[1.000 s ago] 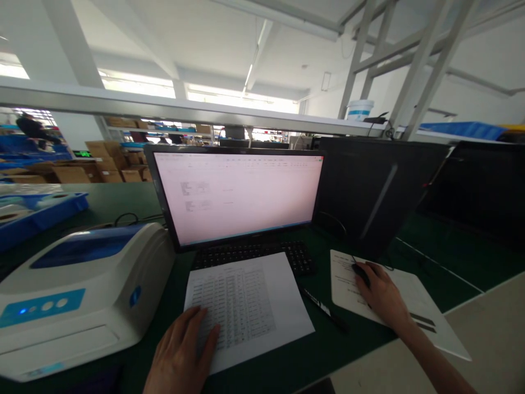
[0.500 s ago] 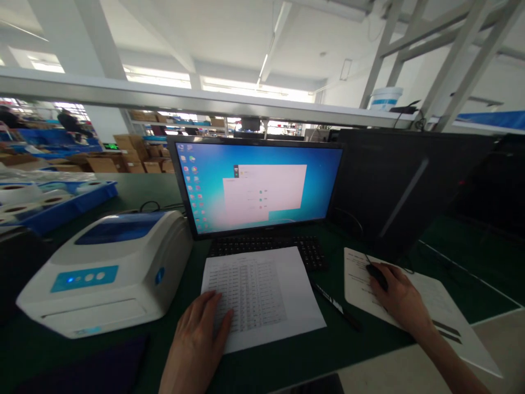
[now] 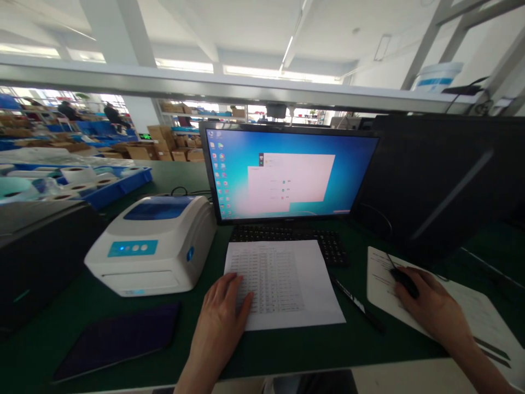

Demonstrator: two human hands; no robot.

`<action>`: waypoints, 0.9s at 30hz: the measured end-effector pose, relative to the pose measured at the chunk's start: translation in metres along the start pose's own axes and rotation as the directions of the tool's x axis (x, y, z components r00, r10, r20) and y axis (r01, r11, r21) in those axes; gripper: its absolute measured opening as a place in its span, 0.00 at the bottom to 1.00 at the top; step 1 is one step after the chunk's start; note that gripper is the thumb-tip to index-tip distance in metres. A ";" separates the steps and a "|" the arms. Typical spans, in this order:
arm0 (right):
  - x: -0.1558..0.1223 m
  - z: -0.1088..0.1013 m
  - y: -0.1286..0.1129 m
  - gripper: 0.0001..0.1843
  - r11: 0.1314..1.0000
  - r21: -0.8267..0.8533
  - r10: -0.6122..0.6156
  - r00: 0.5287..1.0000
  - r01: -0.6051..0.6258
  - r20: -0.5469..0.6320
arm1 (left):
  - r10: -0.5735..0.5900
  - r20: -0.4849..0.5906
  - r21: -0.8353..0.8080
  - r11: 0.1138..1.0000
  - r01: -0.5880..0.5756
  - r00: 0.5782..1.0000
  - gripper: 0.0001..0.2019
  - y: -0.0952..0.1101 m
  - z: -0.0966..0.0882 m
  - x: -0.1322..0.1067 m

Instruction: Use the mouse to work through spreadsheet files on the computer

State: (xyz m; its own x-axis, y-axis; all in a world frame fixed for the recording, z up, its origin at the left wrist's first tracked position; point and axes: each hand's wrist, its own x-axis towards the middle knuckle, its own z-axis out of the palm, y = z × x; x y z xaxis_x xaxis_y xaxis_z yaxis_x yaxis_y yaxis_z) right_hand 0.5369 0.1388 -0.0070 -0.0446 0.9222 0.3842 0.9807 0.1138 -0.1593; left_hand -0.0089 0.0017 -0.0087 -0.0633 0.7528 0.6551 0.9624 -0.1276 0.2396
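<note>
My left hand (image 3: 223, 320) lies flat, fingers together, on the lower left corner of a printed sheet (image 3: 287, 282) of table rows. That sheet covers the front of a black keyboard (image 3: 328, 243). My right hand (image 3: 435, 309) is curled over a black mouse (image 3: 404, 282), which rests on a white sheet (image 3: 479, 314) used as a pad. Behind the keyboard a monitor (image 3: 289, 172) shows a blue desktop with a pale window open. A black pen (image 3: 356, 303) lies between the two sheets.
A white label printer (image 3: 153, 249) stands left of the monitor, a black box (image 3: 41, 251) further left. A dark flat tablet (image 3: 118, 339) lies on the green table. A blue tray of label rolls (image 3: 88, 180) sits behind. A dark panel (image 3: 447, 175) leans at right.
The screen went from a full pale spreadsheet to the blue desktop with a smaller window. My head turned left, bringing the black box and tablet into sight. Both hands kept their places.
</note>
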 end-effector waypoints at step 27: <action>-0.003 -0.006 -0.012 0.46 0.997 -0.050 0.054 0.998 -0.052 0.042 | -0.016 0.008 -0.023 1.000 0.016 1.000 0.16 0.005 -0.003 0.001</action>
State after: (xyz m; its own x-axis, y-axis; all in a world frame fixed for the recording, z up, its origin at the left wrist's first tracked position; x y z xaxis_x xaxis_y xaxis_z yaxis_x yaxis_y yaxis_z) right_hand 0.5264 0.1326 -0.0003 0.0004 0.9416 0.3367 0.9900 0.0471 -0.1329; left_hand -0.0049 -0.0004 -0.0044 -0.0768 0.7597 0.6457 0.9550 -0.1301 0.2667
